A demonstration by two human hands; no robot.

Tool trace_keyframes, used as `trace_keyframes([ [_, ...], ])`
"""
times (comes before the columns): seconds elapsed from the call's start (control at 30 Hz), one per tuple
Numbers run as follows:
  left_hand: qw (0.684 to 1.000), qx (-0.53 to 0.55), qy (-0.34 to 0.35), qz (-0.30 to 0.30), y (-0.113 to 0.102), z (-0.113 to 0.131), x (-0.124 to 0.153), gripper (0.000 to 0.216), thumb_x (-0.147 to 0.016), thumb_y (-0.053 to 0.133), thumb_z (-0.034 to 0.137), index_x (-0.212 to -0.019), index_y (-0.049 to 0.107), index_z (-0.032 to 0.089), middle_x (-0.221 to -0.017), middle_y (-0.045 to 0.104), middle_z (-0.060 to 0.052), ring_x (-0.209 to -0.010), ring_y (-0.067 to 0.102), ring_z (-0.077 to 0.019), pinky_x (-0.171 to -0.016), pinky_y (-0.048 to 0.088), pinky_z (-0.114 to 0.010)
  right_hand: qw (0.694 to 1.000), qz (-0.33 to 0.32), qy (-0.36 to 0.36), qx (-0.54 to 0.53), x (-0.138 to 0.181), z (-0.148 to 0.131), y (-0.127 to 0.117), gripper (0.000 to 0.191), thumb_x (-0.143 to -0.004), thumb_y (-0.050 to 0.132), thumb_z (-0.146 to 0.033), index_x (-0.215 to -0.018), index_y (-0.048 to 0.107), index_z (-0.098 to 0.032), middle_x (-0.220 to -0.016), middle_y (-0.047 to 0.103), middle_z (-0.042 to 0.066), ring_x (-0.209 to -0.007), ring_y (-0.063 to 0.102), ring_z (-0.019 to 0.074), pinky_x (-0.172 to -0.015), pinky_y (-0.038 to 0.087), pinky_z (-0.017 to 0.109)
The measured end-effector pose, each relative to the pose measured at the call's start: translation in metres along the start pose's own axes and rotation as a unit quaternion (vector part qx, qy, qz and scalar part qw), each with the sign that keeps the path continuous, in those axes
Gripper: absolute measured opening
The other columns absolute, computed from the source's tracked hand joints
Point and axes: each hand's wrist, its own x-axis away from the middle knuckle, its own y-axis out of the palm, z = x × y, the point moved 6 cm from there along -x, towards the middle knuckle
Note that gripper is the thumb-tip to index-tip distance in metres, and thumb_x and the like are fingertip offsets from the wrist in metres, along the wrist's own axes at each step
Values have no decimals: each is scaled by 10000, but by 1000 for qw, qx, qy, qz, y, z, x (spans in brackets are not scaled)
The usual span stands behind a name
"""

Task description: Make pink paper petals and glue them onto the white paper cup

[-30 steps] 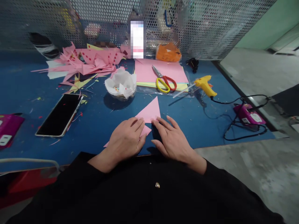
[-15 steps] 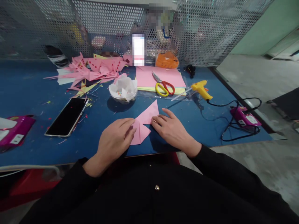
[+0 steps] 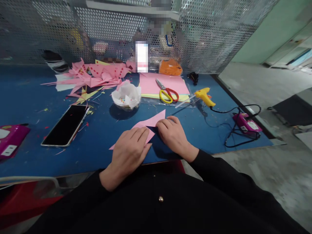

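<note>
Left hand (image 3: 130, 144) had moved right, laid open over folded pink paper (image 3: 155, 120), near-middle counter (image 3: 207, 136); right hand (image 3: 172, 134) touched its right edge, grip unclear. Uneven pressure could skew the fold.

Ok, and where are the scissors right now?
In the head view, the scissors lie slightly right of centre on the paper stack, beyond the right hand, between the bowl on the left and the glue gun on the right.
</note>
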Motion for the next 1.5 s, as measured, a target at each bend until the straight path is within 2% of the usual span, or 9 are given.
trace_keyframes([
  [0.17,996,4,-7,88,-17,-13,-4,221,-961,556,128,-1141,684,131,-1122,766,-86,-1040,689,-275,-886,516,-420,981,149,38,-115,1,10,-22,113,-975,595,-152,-959,704,-178,-870,740,40,-820,660,166,-854,448,356],
  [0.3,994,6,-3,106,-19,-23,-3,209,-946,591,133,-1124,700,146,-1105,774,-71,-1054,685,-275,-919,509,-427,978,192,27,-79,12,2,-41,112,-952,623,-115,-985,705,-183,-813,716,29,-752,616,156,-828,453,351],
  [0.47,997,-35,-7,69,-12,-21,1,331,-930,632,210,-1231,658,76,-1247,717,-148,-1144,635,-329,-979,474,-470,990,118,-35,65,27,-27,-51,173,-938,583,-64,-1062,694,-112,-857,725,73,-769,559,196,-865,440,381],
  [0.6,996,-61,13,63,-5,-9,8,287,-937,637,217,-1202,674,117,-1196,742,-103,-1053,659,-290,-837,481,-422,995,48,-39,72,33,-41,-39,239,-966,483,-71,-1037,710,-86,-803,699,79,-733,528,206,-841,429,381],
  [0.8,999,-26,28,36,4,-3,10,120,-961,602,200,-995,712,166,-960,775,-21,-835,665,-233,-653,435,-383,998,-9,-39,43,34,-47,-15,243,-973,490,-121,-964,731,-91,-743,654,61,-698,518,206,-827,388,379],
  [0.97,999,24,36,1,9,-12,10,186,-982,554,197,-1067,696,113,-1065,761,-89,-985,685,-259,-794,502,-385,998,-61,4,-31,33,-39,-20,330,-1010,544,-369,-877,734,-134,-792,696,63,-727,570,204,-837,364,384],
  [1.1,997,58,36,-38,15,-20,10,236,-1003,526,248,-1116,685,114,-1129,747,-109,-1045,680,-277,-863,520,-403,987,-99,13,-128,17,-14,-37,252,-1027,528,-291,-969,744,-175,-892,737,50,-784,620,183,-791,362,354],
  [1.27,995,61,47,-58,14,-24,3,247,-1003,518,278,-1093,694,129,-1073,754,-104,-987,690,-276,-811,533,-401,982,-117,-80,-121,-16,9,-33,197,-998,564,-218,-980,756,-178,-921,736,56,-825,632,192,-766,355,346],
  [1.5,987,31,85,-131,16,-21,-5,270,-998,451,180,-920,708,156,-857,741,-95,-808,680,-227,-739,518,-371,968,-145,-194,-72,-18,-2,7,256,-1007,510,-153,-918,750,-152,-846,703,65,-729,547,176,-775,346,355],
])
